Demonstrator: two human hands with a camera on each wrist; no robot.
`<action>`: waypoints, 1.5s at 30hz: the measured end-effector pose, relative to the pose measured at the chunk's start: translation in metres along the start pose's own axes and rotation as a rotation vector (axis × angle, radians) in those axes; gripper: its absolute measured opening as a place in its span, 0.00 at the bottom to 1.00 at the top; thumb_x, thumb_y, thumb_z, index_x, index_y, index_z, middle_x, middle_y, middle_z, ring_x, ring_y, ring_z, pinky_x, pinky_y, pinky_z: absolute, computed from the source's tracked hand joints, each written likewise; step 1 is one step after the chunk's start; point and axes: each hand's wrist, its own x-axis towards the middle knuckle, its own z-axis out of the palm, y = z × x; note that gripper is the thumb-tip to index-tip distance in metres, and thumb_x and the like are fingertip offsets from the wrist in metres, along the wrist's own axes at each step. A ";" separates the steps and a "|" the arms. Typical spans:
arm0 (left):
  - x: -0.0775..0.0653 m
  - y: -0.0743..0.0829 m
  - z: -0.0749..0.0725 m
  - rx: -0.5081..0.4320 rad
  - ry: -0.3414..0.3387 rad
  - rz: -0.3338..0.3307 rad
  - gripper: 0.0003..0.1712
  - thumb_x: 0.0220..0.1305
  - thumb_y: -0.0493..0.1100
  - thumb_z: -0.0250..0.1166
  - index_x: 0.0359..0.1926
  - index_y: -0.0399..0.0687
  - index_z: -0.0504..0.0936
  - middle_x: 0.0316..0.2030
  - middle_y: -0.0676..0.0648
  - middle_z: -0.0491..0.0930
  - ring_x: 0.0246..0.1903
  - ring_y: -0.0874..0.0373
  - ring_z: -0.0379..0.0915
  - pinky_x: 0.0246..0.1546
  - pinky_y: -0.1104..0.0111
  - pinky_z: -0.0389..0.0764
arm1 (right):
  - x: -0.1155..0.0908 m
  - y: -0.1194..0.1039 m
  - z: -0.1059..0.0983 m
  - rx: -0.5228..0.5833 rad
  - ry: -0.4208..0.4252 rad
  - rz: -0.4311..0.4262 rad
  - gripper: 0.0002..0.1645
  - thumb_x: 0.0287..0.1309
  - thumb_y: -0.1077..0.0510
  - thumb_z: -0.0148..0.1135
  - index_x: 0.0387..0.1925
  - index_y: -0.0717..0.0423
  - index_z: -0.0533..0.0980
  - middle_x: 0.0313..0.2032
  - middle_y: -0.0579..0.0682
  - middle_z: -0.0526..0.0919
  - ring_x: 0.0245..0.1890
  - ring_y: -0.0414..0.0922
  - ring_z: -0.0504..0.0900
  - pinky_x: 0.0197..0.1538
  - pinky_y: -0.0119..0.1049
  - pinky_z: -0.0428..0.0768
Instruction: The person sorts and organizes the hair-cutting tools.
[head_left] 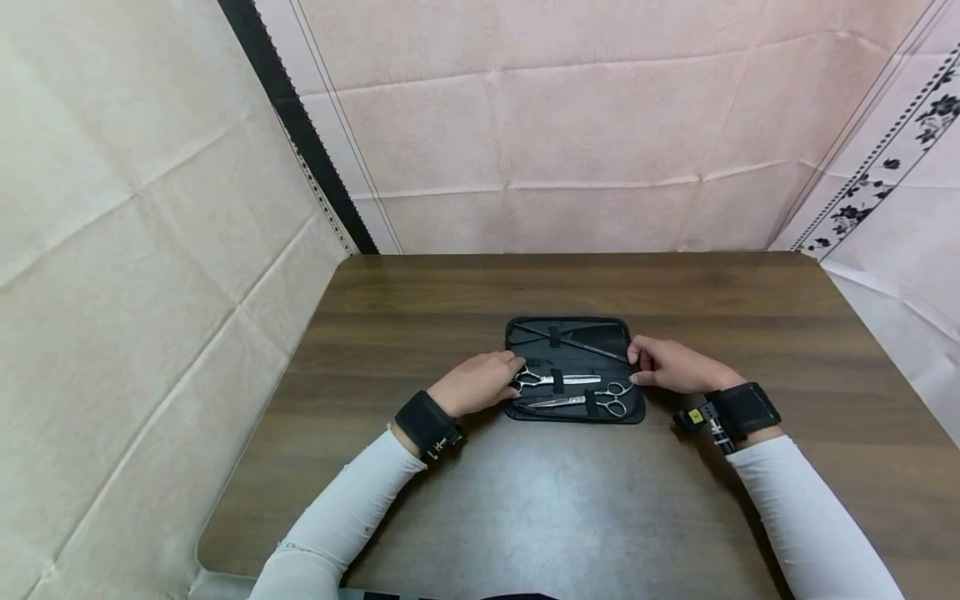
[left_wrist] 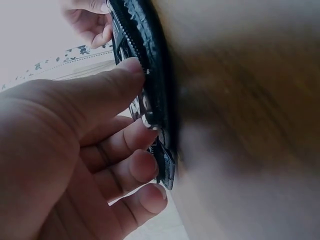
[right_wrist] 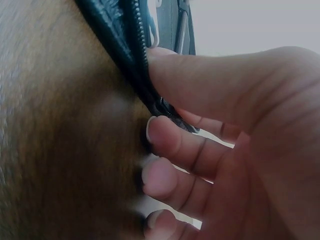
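An unfolded black zip case [head_left: 540, 414] lies on the table, with two pairs of silver scissors strapped inside. The upper pair [head_left: 577, 380] has its finger rings towards the left hand; the lower pair [head_left: 558, 402] has its rings at the right. A thin dark rod [head_left: 592, 348] lies slantwise in the case's far half. At the left edge, the left hand [head_left: 480, 382] grips the case, its thumb [left_wrist: 112, 85] on the zipped rim and fingers curled beside it. The right hand [head_left: 678, 365] pinches the right edge, thumb [right_wrist: 195, 75] against the zip teeth and fingertips around the rim.
The case lies near the middle of a brown wooden table [head_left: 420, 300] with rounded corners. Pale creased cloth [head_left: 585, 125] hangs behind the table and at both sides. Black bands [head_left: 742, 410] with small devices sit on both wrists, above white sleeves.
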 end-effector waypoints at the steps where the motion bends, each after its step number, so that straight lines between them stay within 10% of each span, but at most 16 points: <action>1: 0.000 0.001 0.000 0.000 -0.001 -0.002 0.26 0.74 0.52 0.66 0.65 0.42 0.79 0.50 0.47 0.83 0.49 0.57 0.81 0.54 0.65 0.82 | 0.000 0.000 0.000 0.003 -0.001 0.002 0.14 0.65 0.58 0.70 0.46 0.55 0.73 0.32 0.48 0.76 0.32 0.44 0.74 0.38 0.37 0.73; 45: 0.013 0.007 0.007 0.012 0.019 0.020 0.29 0.76 0.57 0.61 0.68 0.44 0.77 0.51 0.48 0.83 0.51 0.57 0.80 0.57 0.64 0.80 | 0.000 0.000 0.000 -0.011 0.014 -0.053 0.15 0.64 0.60 0.71 0.45 0.57 0.73 0.30 0.47 0.77 0.30 0.42 0.74 0.36 0.33 0.72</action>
